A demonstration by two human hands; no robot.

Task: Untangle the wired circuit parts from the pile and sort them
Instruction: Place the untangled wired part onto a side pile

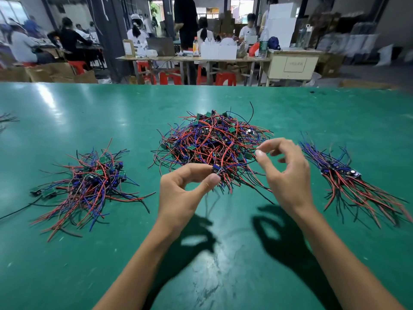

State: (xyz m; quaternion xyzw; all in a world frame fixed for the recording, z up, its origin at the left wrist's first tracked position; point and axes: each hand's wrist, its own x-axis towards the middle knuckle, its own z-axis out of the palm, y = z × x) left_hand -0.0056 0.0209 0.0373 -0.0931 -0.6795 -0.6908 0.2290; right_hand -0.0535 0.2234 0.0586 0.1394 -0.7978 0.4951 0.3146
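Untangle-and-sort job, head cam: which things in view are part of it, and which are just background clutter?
In the job:
- central tangled pile
- wired part pinched by left hand
- right hand, fingers curled by the pile; a grip can't be told
- left heap
- right aligned bundle
- green table

Lying about:
- stray wires at far left edge
- orange bottle, white boxes, red stools behind

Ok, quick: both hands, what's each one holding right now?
Left hand: pinching a wired circuit part at the near edge of the middle pile.
Right hand: fingers curled, any wire between them cannot be told.
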